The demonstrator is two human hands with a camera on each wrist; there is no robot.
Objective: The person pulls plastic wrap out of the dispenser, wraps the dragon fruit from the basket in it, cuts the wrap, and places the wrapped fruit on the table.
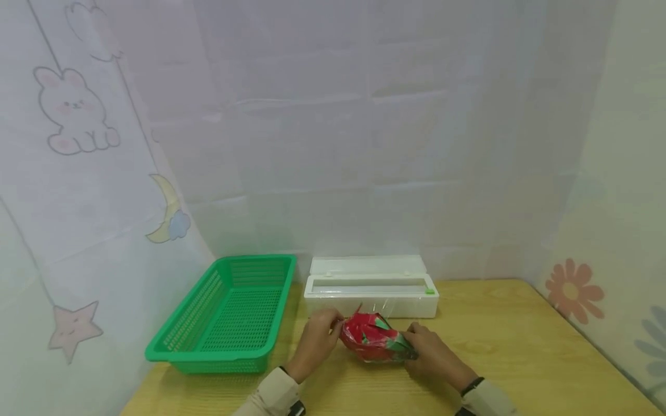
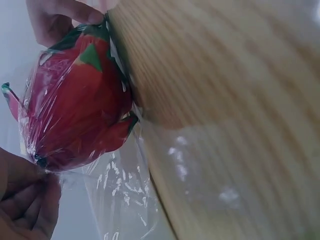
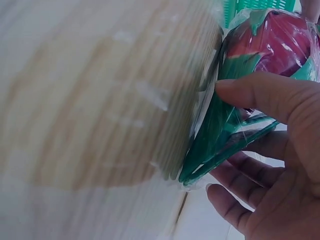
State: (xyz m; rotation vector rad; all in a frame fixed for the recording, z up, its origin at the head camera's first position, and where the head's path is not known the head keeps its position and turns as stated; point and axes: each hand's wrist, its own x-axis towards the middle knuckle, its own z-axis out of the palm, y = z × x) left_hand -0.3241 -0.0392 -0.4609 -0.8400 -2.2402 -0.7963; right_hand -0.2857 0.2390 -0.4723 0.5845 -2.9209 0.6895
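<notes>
A red dragon fruit (image 1: 372,338) with green leaf tips, wrapped in clear cling film (image 2: 120,190), is held low over the front middle of the table. At its left end, my left hand (image 1: 318,338) pinches the gathered film, as the left wrist view (image 2: 30,200) shows close up. My right hand (image 1: 432,355) grips the green leafy end from the right. In the right wrist view the right thumb (image 3: 250,92) lies over the leaves, with the other fingers curled behind them. Loose film spreads away from the fruit's side.
Behind the fruit stands a white cling film box (image 1: 372,305) with its lid raised and a green slider (image 1: 429,292) at its right end. A green plastic basket (image 1: 273,346) is to the left on the wooden table (image 1: 499,346). A printed curtain (image 1: 333,144) hangs behind.
</notes>
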